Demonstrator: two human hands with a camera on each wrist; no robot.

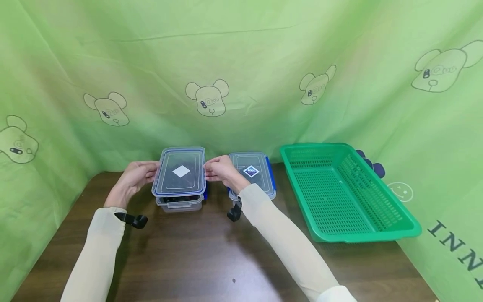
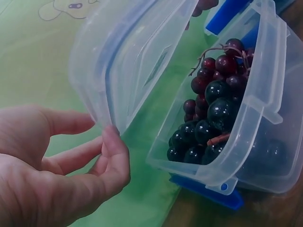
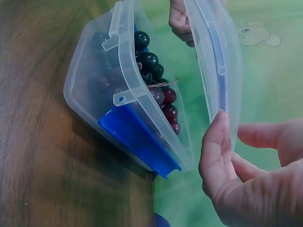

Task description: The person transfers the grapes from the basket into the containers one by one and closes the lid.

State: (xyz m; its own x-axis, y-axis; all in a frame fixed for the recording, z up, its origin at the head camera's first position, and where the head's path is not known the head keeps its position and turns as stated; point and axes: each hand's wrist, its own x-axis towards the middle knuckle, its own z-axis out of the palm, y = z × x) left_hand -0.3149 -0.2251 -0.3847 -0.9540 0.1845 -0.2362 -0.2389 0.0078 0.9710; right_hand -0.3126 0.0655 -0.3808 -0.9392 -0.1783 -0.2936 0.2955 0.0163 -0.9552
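Note:
Both hands hold a clear lid [image 1: 171,176] with a blue seal and a white diamond label, raised above an open plastic container [image 1: 183,206]. My left hand [image 1: 136,178] pinches the lid's left edge; my right hand [image 1: 222,170] pinches the opposite edge. In the left wrist view, a gap shows between lid and container rim, and dark green and red grapes [image 2: 221,113] lie inside. The container's blue side clip [image 3: 135,139] hangs folded down in the right wrist view.
A second lidded container [image 1: 249,158] with blue clips stands to the right, partly behind my right wrist. Farther right is a green slotted basket [image 1: 315,209]. A green printed curtain [image 1: 256,54] hangs behind and around the brown table [image 1: 181,260].

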